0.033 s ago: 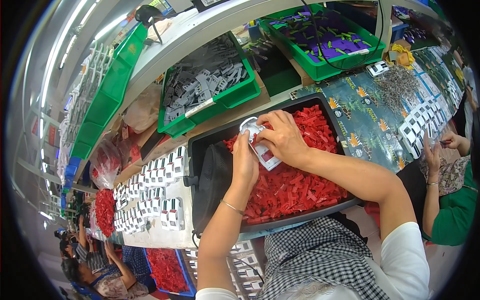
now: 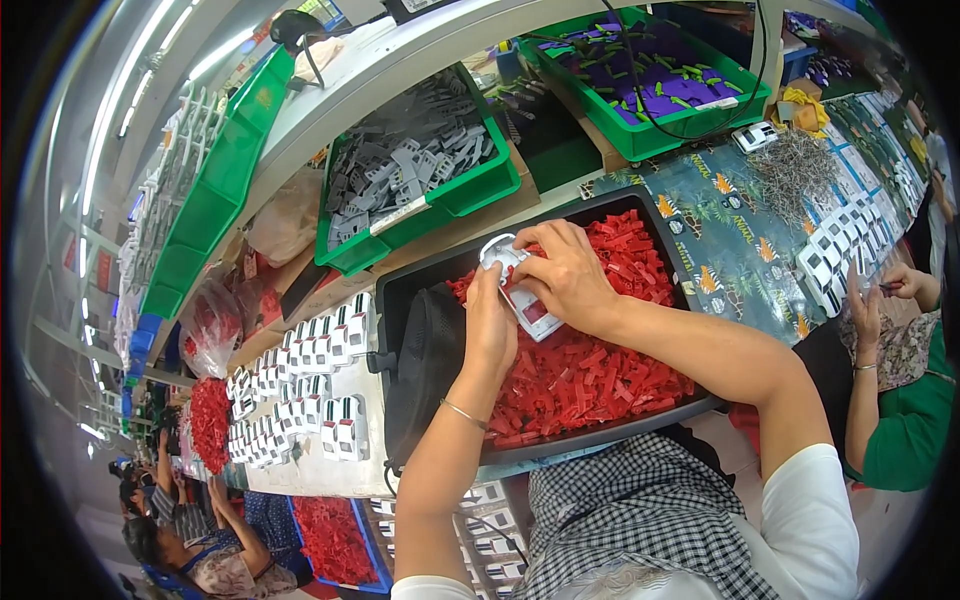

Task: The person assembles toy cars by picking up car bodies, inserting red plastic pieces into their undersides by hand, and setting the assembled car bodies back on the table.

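A white toy car body shell (image 2: 538, 322) is held tilted above a black tray (image 2: 668, 222) heaped with small red plastic parts (image 2: 600, 395). My left hand (image 2: 490, 325) is closed around the shell's left side. From the right, my right hand (image 2: 575, 275) grips its upper end, fingertips bent into the hollow. Something red shows inside the shell near its lower end. Whether my right fingertips pinch a small part as well is hidden. A black case-like object (image 2: 430, 350) lies along the tray's left side, next to my left wrist.
Rows of white car shells (image 2: 335, 335) stand on the table to the left. Beyond the tray are a green bin (image 2: 505, 185) of grey parts and a green bin (image 2: 755, 105) of purple and lime parts. At right, a co-worker's hands (image 2: 868, 310) work beside more cars (image 2: 850, 240) and a metal pin pile (image 2: 790, 170).
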`<state>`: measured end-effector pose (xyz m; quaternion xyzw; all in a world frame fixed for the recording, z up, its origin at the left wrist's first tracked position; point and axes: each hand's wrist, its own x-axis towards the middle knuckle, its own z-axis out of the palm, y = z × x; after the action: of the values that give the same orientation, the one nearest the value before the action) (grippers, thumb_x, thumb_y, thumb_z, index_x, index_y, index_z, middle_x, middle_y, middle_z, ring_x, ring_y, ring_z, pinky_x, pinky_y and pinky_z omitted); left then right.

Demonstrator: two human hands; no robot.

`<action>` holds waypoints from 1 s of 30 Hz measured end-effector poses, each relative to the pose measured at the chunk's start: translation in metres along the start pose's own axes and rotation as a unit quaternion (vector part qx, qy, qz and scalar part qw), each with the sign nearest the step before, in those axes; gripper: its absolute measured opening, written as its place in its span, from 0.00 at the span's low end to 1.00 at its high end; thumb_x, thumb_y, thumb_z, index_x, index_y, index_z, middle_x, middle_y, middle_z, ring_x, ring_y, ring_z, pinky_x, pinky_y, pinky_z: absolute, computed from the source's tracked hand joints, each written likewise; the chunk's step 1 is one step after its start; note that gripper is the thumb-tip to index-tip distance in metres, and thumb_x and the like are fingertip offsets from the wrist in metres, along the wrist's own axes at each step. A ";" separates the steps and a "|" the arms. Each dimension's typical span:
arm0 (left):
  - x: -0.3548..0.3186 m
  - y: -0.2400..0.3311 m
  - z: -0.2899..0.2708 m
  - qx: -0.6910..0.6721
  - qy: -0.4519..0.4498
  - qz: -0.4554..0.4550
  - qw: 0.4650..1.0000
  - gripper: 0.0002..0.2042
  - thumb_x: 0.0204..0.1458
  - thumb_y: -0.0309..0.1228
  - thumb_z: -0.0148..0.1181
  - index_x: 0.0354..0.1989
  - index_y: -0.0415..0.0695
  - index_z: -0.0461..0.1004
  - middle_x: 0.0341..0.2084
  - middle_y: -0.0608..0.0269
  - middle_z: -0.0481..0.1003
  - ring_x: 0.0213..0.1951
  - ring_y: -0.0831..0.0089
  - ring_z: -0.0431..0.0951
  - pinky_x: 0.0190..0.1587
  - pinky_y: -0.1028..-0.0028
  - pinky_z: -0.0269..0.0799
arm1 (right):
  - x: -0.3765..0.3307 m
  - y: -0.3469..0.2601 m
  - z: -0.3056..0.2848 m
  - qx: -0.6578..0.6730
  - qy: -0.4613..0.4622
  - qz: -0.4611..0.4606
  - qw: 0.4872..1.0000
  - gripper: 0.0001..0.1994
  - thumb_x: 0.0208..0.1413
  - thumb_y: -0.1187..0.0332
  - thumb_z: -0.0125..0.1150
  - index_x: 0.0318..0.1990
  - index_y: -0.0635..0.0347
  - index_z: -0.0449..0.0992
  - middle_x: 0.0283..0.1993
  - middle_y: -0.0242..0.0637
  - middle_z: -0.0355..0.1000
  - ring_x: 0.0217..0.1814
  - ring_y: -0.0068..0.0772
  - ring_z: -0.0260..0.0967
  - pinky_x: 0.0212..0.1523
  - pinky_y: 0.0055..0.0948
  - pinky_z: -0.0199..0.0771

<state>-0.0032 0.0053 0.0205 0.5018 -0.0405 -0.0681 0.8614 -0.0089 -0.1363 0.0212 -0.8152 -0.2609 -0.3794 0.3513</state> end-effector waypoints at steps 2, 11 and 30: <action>-0.001 0.004 0.003 0.066 -0.026 0.017 0.997 0.13 0.62 0.29 0.45 0.52 0.38 0.68 0.43 0.63 0.73 0.45 0.75 0.72 0.50 0.73 0.67 | 0.001 0.000 -0.001 0.004 0.000 0.014 1.000 0.10 0.37 0.75 0.69 0.30 0.58 0.75 0.45 0.37 0.69 0.50 0.42 0.64 0.51 0.40 0.62; -0.001 0.002 0.004 0.138 -0.024 0.043 0.989 0.13 0.61 0.24 0.45 0.52 0.36 0.66 0.43 0.61 0.72 0.42 0.77 0.72 0.48 0.74 0.68 | 0.002 0.003 -0.002 0.069 -0.002 0.098 0.993 0.19 0.39 0.76 0.70 0.40 0.59 0.70 0.45 0.39 0.67 0.48 0.45 0.66 0.48 0.37 0.68; -0.007 -0.001 0.009 0.357 0.003 0.119 0.926 0.11 0.55 0.22 0.48 0.47 0.34 0.65 0.34 0.54 0.75 0.37 0.72 0.76 0.40 0.72 0.71 | 0.005 0.017 0.000 0.297 -0.088 0.276 0.910 0.19 0.47 0.74 0.65 0.47 0.69 0.70 0.34 0.34 0.73 0.33 0.19 0.70 0.34 0.21 0.73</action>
<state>-0.0113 -0.0015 0.0243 0.7680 -0.1193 0.0557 0.6267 0.0053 -0.1462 0.0188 -0.7427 -0.1561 -0.0986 0.6437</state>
